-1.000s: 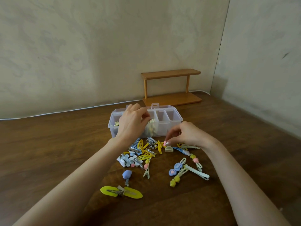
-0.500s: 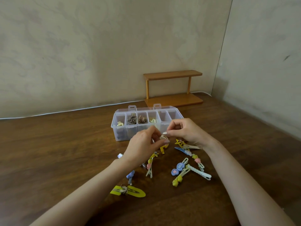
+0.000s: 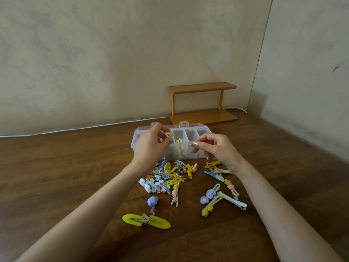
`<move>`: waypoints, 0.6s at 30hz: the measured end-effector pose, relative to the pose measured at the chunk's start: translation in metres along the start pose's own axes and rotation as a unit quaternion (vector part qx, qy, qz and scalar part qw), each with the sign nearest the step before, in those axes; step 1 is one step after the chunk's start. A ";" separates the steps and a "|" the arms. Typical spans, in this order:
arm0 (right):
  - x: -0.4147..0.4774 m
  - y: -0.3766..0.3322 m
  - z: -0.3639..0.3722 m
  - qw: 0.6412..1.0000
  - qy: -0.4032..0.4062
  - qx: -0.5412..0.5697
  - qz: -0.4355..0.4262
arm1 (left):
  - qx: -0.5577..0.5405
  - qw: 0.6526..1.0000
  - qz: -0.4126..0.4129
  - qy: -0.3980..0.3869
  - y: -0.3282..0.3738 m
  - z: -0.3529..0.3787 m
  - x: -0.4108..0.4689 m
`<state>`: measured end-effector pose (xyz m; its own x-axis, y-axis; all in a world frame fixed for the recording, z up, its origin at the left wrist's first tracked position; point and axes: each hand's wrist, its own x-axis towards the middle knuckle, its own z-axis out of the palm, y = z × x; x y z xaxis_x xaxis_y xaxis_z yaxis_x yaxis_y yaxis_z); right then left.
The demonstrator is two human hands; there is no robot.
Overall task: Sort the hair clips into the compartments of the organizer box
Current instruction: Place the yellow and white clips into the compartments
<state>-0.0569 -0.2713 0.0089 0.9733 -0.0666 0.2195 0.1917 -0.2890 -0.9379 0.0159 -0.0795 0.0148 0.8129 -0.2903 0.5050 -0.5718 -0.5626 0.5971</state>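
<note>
Left grip: the left hand (image 3: 150, 148) is curled, with thumb and fingertips pinching a small cream hair clip (image 3: 168, 134).
Held clip: it sits at the top of the left fingers, raised over the organizer box (image 3: 203, 131), above the compartments left of the middle. It is too small to tell whether it touches a divider.
Right grip: the right hand (image 3: 217, 151) is curled, its index fingertip and thumb drawn close together and pointing at the box's near wall. I cannot tell whether anything is between them.
Gap between grips: the two hands are near each other but apart. The held clip belongs to the left hand alone.
Organizer box: it is clear plastic and stands on the table (image 3: 56, 176) just beyond the hands, its lid folded back. One middle compartment holds pale yellow clips (image 3: 178, 147). The leftmost compartments are hidden behind the left hand.
Loose clips: a mixed pile (image 3: 170, 175) of yellow, silver, blue and white pieces lies on the table just in front of the box, between the forearms.
Right cluster: a yellow star clip (image 3: 212, 165) lies under the right wrist. A long white clip (image 3: 233, 201) is nearer the camera.
Near clips: a blue heart clip (image 3: 152, 202) and a yellow double-oval clip (image 3: 146, 221) lie closest to the viewer.
Background: a small wooden shelf (image 3: 203, 103) stands against the wall behind the box.
</note>
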 end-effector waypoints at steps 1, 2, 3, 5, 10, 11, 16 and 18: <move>0.000 0.000 0.000 1.000 0.007 -0.003 -0.001 | 0.024 1.000 0.000 0.008 -0.005 -0.002 0.008; 0.000 0.000 0.000 1.000 0.011 -0.007 -0.003 | 0.048 0.999 0.004 0.007 -0.010 -0.002 0.016; 0.000 0.000 0.001 1.000 0.011 -0.012 -0.006 | 0.072 0.997 0.010 0.000 -0.015 -0.002 0.023; 0.000 0.000 0.002 1.000 0.007 -0.021 -0.012 | 0.111 0.993 0.026 -0.018 -0.021 0.000 0.032; 0.001 0.003 0.002 0.999 0.004 -0.034 -0.017 | 0.159 0.984 0.071 -0.035 -0.025 0.004 0.038; 0.001 0.003 0.002 0.999 0.004 -0.036 -0.017 | 0.159 0.984 0.077 -0.033 -0.025 0.003 0.037; 0.001 0.002 0.003 0.998 -0.008 -0.058 -0.020 | 0.153 0.983 0.103 -0.006 -0.021 -0.003 0.029; 0.001 0.004 0.003 0.998 -0.013 -0.066 -0.021 | 0.161 0.979 0.125 0.010 -0.020 -0.007 0.021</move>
<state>-0.0544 -0.2696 0.0050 0.9681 -0.0280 0.2491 0.2157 -0.4136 -0.8846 0.0431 -0.0687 0.0181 0.6485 -0.4366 0.6236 -0.6853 -0.6915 0.2286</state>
